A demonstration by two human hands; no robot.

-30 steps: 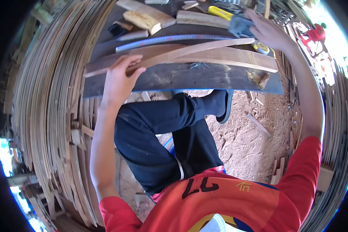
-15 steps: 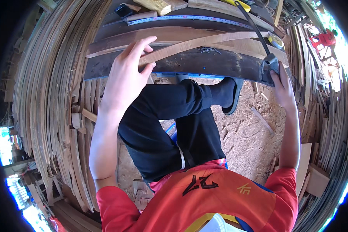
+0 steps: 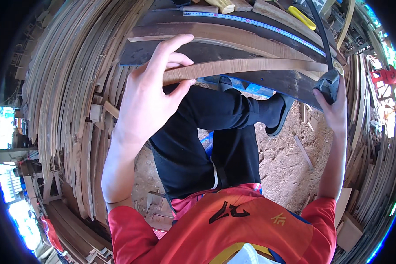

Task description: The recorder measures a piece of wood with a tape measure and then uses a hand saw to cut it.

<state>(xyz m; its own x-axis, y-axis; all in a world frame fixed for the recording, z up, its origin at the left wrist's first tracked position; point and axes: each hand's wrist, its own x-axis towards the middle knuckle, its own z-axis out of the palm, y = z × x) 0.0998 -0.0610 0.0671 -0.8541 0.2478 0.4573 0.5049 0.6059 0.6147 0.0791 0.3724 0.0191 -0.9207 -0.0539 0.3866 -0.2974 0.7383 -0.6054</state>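
Observation:
A slim, curved wooden strip (image 3: 237, 66) spans between my two hands, over the near edge of a dark board (image 3: 141, 53). My left hand (image 3: 147, 94) grips its left end, thumb on the near side and the other fingers beyond it, the index finger stretched out. My right hand (image 3: 335, 108) is closed round a crumpled grey cloth-like thing (image 3: 328, 84) at the strip's right end. A black hose-like length (image 3: 322, 33) runs up from it; how they join is hidden. Behind lies a second, wider curved wooden piece (image 3: 220, 35) on the board.
A tape measure blade (image 3: 255, 24) stretches across the board beyond, near a yellow-handled tool (image 3: 302, 17) and wood offcuts (image 3: 277, 14). Tall stacks of wooden strips (image 3: 75, 88) flank me on the left, more on the right. Below is a dusty floor (image 3: 277, 154) with scraps.
The strip has come off the wider piece toward me, its left end still in my left hand. My right hand, with the grey thing, now sits at its right end. The view has shifted.

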